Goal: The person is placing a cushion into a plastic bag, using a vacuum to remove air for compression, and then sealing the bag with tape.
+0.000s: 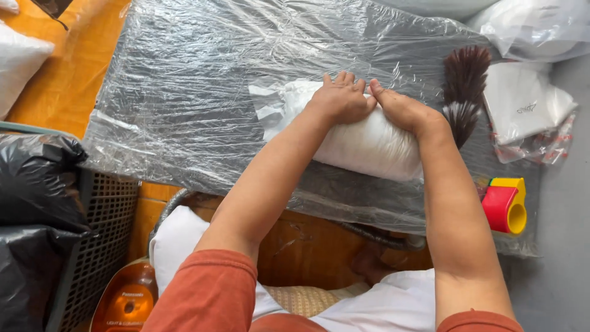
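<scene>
A small white pillow (369,147) lies on a table covered with clear plastic sheeting (196,92). My left hand (341,98) presses down on the pillow's far top edge with fingers curled over it. My right hand (402,109) rests right beside it, also pushing on the pillow's upper edge, thumb touching the left hand. A flap of clear plastic bag (267,107) sticks out from the pillow's left end.
A dark brown brush (464,92) lies just right of the pillow. A red and yellow tape dispenser (507,206) sits at the right edge. Bagged white items (522,104) lie at the far right. Black bags (37,184) and a basket (101,227) stand at left.
</scene>
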